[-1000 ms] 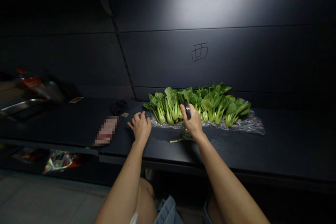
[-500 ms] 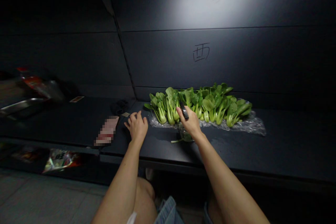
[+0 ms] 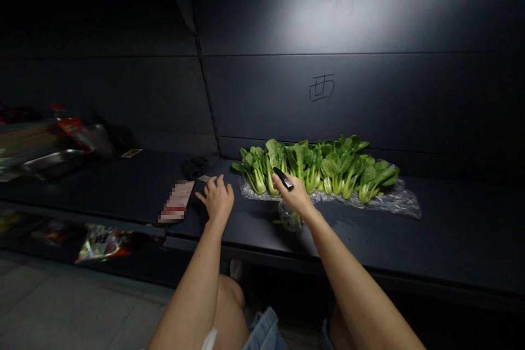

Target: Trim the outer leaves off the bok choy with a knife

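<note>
My right hand [image 3: 298, 194] is closed around the neck of what looks like a spray bottle, with a black head [image 3: 283, 179] and a clear, rounded body [image 3: 290, 216] below the palm. Just behind it stands a row of green bok choy [image 3: 315, 167], leaves up and glossy, on crumpled clear plastic wrap [image 3: 396, 205]. To the left, my left hand [image 3: 217, 197] hangs low over the shelf with fingers spread and nothing in it. A phone [image 3: 178, 201] with a blurred-out pink screen lies left of that hand.
The dark shelf [image 3: 394, 240] has wet spots near its front. A dark bundle [image 3: 194, 167] and a small card [image 3: 131, 153] lie further back. At far left are a metal tray [image 3: 53, 164] and packages [image 3: 77, 128]. A snack bag [image 3: 102, 241] sits on the lower shelf.
The view has shifted slightly, so everything sits a little further right. The bottle's black head has tipped more to the left in my right hand. My left hand stays spread.
</note>
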